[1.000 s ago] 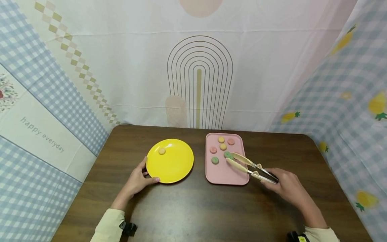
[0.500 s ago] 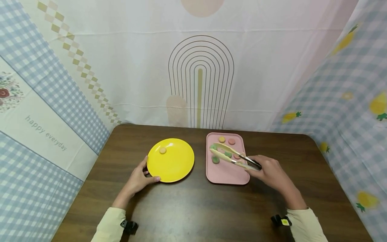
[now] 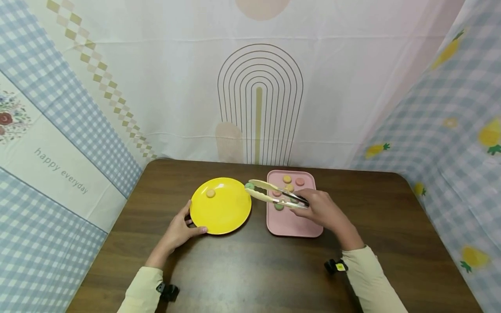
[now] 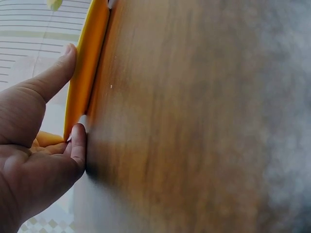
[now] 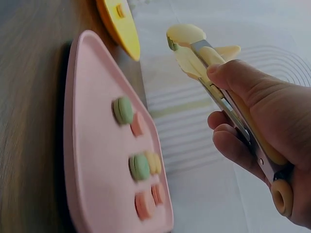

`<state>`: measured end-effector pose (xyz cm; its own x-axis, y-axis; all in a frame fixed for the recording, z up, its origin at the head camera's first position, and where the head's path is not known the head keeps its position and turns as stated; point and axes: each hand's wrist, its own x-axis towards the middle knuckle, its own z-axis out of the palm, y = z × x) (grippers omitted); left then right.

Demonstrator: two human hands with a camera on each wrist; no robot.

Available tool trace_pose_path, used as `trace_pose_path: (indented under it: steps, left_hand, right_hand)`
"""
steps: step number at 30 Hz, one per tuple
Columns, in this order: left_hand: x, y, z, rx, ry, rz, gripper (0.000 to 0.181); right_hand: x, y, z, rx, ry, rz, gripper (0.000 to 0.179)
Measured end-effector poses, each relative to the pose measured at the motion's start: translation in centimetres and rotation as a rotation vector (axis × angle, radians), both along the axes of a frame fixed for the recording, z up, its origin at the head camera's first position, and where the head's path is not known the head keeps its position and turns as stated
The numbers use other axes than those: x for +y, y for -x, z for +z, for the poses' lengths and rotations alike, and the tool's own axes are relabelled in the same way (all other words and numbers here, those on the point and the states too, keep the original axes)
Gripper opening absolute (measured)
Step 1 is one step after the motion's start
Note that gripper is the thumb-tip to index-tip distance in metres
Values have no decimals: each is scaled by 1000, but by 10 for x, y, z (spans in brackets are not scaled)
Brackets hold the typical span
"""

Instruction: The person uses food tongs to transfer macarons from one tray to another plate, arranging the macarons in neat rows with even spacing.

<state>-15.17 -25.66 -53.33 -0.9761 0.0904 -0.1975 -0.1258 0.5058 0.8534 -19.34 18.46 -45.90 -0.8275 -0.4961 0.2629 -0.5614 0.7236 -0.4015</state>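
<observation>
My left hand [image 3: 178,232] holds the yellow plate [image 3: 223,213] at its left rim. In the left wrist view its thumb lies on the plate's rim [image 4: 87,68], with other fingers below the edge. One pale yellow macaron [image 3: 211,193] sits on the plate. My right hand [image 3: 322,211] grips cream-tipped metal tongs [image 3: 264,184]. A green macaron [image 3: 249,186] is pinched between the tong tips, above the plate's right edge; the right wrist view shows this macaron [image 5: 172,43] partly covered by a tip. Beneath the tongs lies a pink tray [image 3: 295,226] with several macarons.
On the tray, green [image 5: 123,110], pink [image 5: 145,205] and yellow macarons [image 5: 154,163] lie apart or in close groups. Brown wooden tabletop [image 3: 242,274] surrounds plate and tray. A patterned cloth [image 3: 332,87] hangs behind the table.
My right hand has moved left from the tray, carrying the green macaron in the tongs to the plate's right edge. The left hand and plate have stayed put.
</observation>
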Motion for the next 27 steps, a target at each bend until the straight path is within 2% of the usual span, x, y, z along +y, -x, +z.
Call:
trace_pose_path:
  steps: [8, 12, 20, 27]
  left_hand:
    - [0, -1, 0, 2, 9, -2, 119]
    - [0, -1, 0, 1, 12, 4, 119]
    - [0, 1, -1, 7, 20, 1, 118]
    - [-2, 2, -1, 20, 16, 1, 117]
  right_hand:
    - [-37, 20, -2, -36, 7, 75, 33]
    - [-53, 28, -4, -91, 4, 96, 28]
    - [-79, 40, -8, -146, -21, 118, 37]
    - [-94, 44, -16, -162, -63, 90, 39]
